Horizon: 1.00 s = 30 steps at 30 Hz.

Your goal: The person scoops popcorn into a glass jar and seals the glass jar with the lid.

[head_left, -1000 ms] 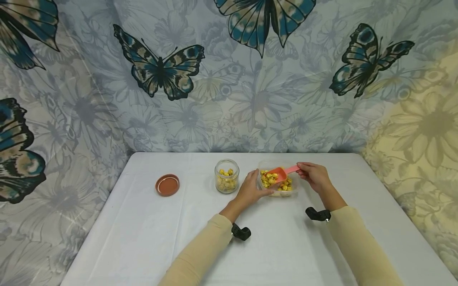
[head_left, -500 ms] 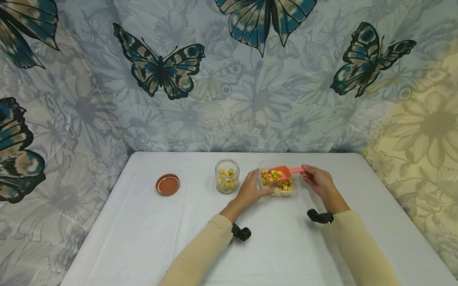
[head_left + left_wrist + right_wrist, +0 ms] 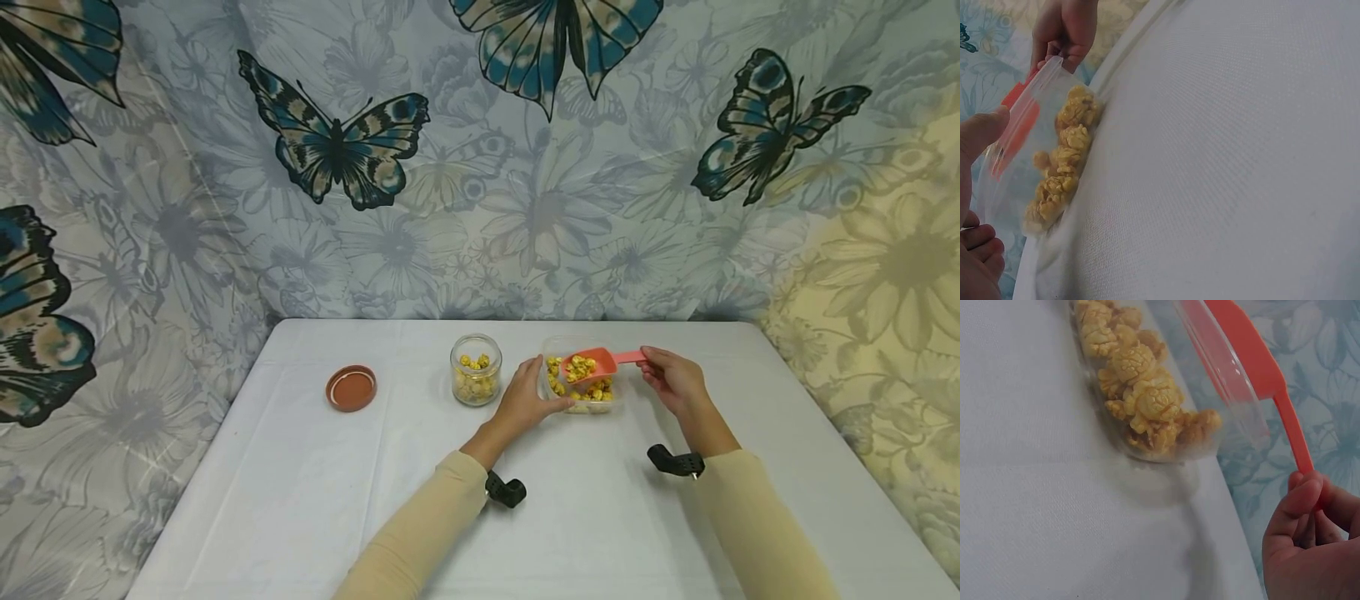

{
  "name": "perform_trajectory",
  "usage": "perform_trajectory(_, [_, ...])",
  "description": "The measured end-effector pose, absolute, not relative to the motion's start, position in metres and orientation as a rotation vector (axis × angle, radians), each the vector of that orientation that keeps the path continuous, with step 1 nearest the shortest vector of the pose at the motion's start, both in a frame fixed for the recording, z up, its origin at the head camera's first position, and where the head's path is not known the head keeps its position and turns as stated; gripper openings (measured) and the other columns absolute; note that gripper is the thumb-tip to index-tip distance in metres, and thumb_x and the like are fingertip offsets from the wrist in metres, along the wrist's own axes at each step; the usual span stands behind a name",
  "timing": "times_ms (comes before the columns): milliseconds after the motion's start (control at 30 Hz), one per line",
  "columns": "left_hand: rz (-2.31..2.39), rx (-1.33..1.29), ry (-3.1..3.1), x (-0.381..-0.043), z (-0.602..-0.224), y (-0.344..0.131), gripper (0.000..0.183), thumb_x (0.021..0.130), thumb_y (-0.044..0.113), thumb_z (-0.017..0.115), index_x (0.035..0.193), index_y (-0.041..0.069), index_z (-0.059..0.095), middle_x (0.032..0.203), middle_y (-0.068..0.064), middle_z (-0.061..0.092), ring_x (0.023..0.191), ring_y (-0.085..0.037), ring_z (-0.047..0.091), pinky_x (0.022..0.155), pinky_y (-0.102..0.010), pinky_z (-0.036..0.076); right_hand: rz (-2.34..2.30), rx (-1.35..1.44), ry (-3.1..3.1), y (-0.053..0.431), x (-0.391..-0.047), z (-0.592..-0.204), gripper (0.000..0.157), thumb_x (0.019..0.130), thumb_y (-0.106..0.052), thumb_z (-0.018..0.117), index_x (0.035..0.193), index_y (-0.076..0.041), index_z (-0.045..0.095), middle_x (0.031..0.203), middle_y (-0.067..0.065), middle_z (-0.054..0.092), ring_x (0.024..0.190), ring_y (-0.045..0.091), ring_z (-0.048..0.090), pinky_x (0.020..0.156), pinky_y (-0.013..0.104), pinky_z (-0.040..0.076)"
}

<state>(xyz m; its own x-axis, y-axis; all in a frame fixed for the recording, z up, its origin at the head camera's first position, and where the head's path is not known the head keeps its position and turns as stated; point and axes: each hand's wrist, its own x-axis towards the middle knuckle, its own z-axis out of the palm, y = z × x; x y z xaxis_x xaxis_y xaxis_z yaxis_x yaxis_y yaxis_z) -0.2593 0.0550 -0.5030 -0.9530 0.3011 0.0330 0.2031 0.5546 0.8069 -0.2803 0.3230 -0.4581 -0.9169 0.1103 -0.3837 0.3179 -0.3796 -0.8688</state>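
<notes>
Two fingertips and the thumb of the right hand (image 3: 675, 382) pinch the handle of a red scoop (image 3: 604, 362), which carries popcorn (image 3: 580, 367) above the heap in a clear container (image 3: 1047, 103). The handle reaches out past the container's right side. The left hand (image 3: 527, 396) holds the container from its left side, thumb along the near side and fingers spread toward the far one. Left of the container, just beyond that hand, stands an open glass jar (image 3: 455, 384) partly filled with popcorn. Farther left of the container lies a brown lid (image 3: 351, 388). Under the container spreads a white-covered table (image 3: 300, 492); behind it hangs butterfly-patterned cloth (image 3: 547, 217).
</notes>
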Motion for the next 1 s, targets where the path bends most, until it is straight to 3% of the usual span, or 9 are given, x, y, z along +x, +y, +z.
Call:
perform_trajectory(567, [1.371, 0.446, 2.677, -0.2581, -0.5012, 0.0551, 0.092, 0.084, 0.044, 0.074, 0.154, 0.007, 0.027, 0.155, -0.014, 0.033, 0.142, -0.03, 0.037, 0.115, -0.046, 0.036, -2.534, 0.65, 1.683, 0.3212, -0.2749, -0.4555, 0.01, 0.094, -0.014, 0.064, 0.087, -0.014, 0.071, 0.07, -0.001, 0.071, 0.059, 0.007, 0.061, 0.056, 0.017, 0.054])
perform_trajectory(1000, [1.362, 0.447, 2.681, -0.2582, -0.5019, 0.0544, 0.091, 0.085, 0.044, 0.073, 0.154, 0.007, 0.027, 0.155, -0.013, 0.034, 0.143, -0.029, 0.037, 0.115, -0.046, 0.036, -2.545, 0.603, 1.703, 0.316, -0.2737, -0.4555, 0.015, 0.095, -0.014, 0.063, 0.083, -0.015, 0.072, 0.069, -0.002, 0.07, 0.059, 0.006, 0.06, 0.055, 0.017, 0.054])
